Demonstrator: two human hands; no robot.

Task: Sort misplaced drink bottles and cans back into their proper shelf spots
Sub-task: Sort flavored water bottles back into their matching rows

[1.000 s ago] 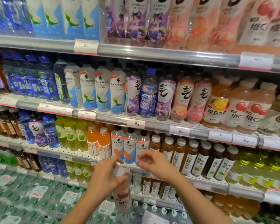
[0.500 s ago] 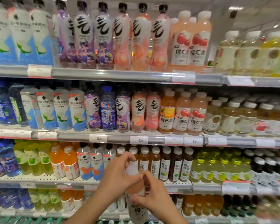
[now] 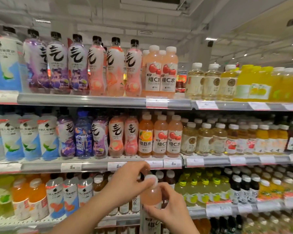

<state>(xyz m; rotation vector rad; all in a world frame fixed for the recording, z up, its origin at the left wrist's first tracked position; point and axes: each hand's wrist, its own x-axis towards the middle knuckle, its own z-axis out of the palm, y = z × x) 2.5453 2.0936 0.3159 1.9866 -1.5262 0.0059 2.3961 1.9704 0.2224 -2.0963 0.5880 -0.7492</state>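
You hold a pink drink bottle [image 3: 150, 196] upright in front of the shelves, low in the middle of the view: your left hand [image 3: 125, 184] curls over its white cap [image 3: 151, 179], fingers pinching the cap from the left, while your right hand [image 3: 169, 206] wraps round the body just under the shoulder, thumb across the front. The label below your right hand shows a black "維" and part of another character; the rest is cut off. On the middle shelf [image 3: 91, 166] right above your hands stand matching pink bottles labelled "維C水" [image 3: 167, 137] with red fruit, next to an orange one labelled "維B水" [image 3: 145, 137]. The top shelf [image 3: 85, 100] carries two more "維C水" bottles [image 3: 161, 73]. To their left are purple and peach bottles with a big black brushed character [image 3: 115, 65]. Price tags on the middle rail read "5" and "6", otherwise blurred.
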